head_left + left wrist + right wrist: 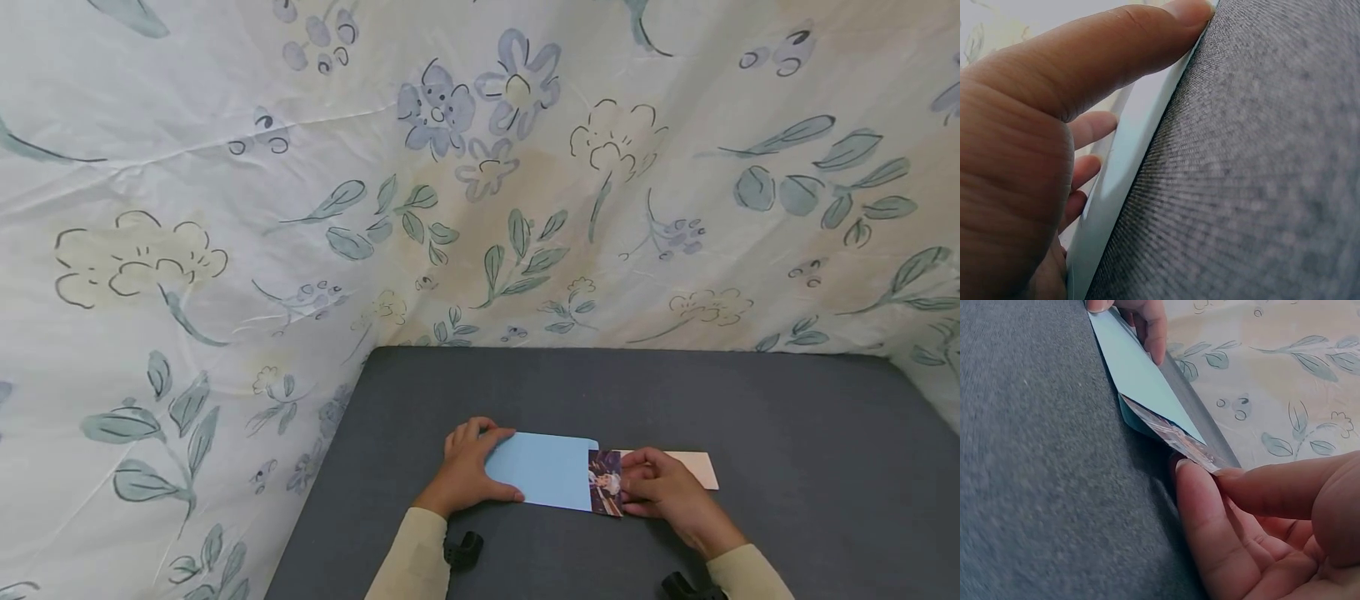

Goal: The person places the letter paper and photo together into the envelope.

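A light blue envelope (542, 471) lies on the dark table, its mouth facing right. Around its left end my left hand (471, 467) holds it, thumb at the near edge and fingers at the far edge. Seen from the right wrist, the envelope's mouth gapes a little. A printed photo card (604, 483) sits partly inside that mouth; the rest of it is hidden by the envelope. My right hand (667, 492) pinches the card's right edge between thumb and fingers (1200, 506). Behind the right hand lies a pale pink paper (696, 468), partly covered.
The dark grey table (787, 417) has its back edge against a hanging floral cloth (525, 192), which also runs along the left side. Black straps or mounts (465, 550) sit at both wrists.
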Tool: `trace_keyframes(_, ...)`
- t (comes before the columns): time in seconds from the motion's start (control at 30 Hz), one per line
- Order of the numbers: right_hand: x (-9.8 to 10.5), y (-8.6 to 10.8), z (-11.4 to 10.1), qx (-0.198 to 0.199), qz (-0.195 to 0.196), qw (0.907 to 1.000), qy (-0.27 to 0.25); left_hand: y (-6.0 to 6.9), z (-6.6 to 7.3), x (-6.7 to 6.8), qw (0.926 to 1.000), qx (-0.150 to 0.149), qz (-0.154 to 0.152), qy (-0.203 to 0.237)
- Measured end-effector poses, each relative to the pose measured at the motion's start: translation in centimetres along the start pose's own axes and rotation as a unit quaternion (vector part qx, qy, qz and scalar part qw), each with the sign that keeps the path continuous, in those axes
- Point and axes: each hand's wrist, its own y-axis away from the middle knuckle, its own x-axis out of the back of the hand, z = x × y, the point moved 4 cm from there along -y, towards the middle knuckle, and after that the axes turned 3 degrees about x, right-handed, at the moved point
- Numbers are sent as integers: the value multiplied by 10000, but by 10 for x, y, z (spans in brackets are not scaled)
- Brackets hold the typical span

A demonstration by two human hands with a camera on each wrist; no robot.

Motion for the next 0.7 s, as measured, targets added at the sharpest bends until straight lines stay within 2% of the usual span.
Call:
trace_keyframes(0.3, -8, 4, -1, -13, 215, 9997, 63, 2, -1, -1, 10000, -24, -9, 32)
trace_keyframes(0.53, -10, 3, 0, 27, 102, 9999, 32, 3, 1, 1, 10000, -90, -10, 40)
trace_keyframes(0.7, -14, 4, 0, 43, 75, 10000, 18, 4, -1, 1, 10000, -26, -41, -32)
